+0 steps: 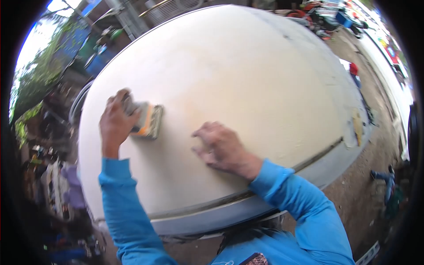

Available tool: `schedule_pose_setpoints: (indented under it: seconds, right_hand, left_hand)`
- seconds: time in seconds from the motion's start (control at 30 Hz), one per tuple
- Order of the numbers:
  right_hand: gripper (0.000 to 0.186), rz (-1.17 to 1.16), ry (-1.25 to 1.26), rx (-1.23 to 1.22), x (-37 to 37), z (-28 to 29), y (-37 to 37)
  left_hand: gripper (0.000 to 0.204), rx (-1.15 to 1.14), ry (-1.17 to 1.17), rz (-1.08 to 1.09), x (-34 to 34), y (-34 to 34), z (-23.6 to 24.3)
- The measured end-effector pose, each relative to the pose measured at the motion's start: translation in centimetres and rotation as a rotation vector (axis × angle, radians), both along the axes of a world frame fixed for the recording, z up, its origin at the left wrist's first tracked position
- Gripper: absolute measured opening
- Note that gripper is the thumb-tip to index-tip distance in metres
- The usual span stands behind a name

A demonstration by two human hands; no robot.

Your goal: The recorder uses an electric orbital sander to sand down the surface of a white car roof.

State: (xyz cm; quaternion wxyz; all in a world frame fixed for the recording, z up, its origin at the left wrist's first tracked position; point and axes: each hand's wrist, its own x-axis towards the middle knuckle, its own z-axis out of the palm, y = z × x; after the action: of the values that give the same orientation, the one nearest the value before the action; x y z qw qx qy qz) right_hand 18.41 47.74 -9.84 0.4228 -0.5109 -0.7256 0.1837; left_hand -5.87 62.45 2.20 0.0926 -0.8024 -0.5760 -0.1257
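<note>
Outdoor yard; cream panel. Left hand grips sanding block, best kept flat; right hand, at four o'clock, rests spread, empty.

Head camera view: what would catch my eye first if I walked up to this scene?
A big cream-coloured curved panel fills the middle. On it, at left, the left hand grips a sanding block, while the right hand lies flat on the surface nearer the centre. Bright blue sleeves come in from below.

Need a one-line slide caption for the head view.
Left hand presses a sanding block on a cream curved panel; right hand rests flat.
</note>
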Motion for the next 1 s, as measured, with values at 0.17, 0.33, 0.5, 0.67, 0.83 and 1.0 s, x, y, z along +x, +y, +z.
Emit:
schedule_pose_setpoints:
  seconds: [0.17, 0.33, 0.5, 0.67, 0.83, 1.0]
  right_hand:
    - [0.032, -0.02, -0.013, -0.036, 1.4, -0.3, -1.1]
    - [0.039, -0.035, 0.059, -0.055, 0.2, 1.4, -0.7]
    - [0.045, -0.024, 0.201, 0.212, -2.9, 4.3, 0.4]
    - [0.051, 0.119, 0.123, 0.626, -9.6, 9.5, 4.5]
    - [0.037, 0.309, -0.055, 0.379, -12.4, 10.7, 4.7]
    - [0.035, 0.38, 0.071, 0.449, -12.1, 10.7, 8.2]
  left_hand:
    - [0.058, -0.108, -0.05, 0.098, 2.9, 0.5, 0.0]
    - [0.053, -0.11, -0.377, -0.003, -1.1, 2.5, -1.6]
    - [0.05, -0.159, -0.282, -0.01, 1.1, -2.7, -1.0]
    - [0.045, -0.123, -0.238, -0.167, 0.9, -6.9, -0.9]
    - [0.045, -0.114, -0.329, -0.31, -0.5, -9.6, -3.5]
    - [0.046, -0.13, -0.431, -0.418, -1.1, -3.8, -5.8]
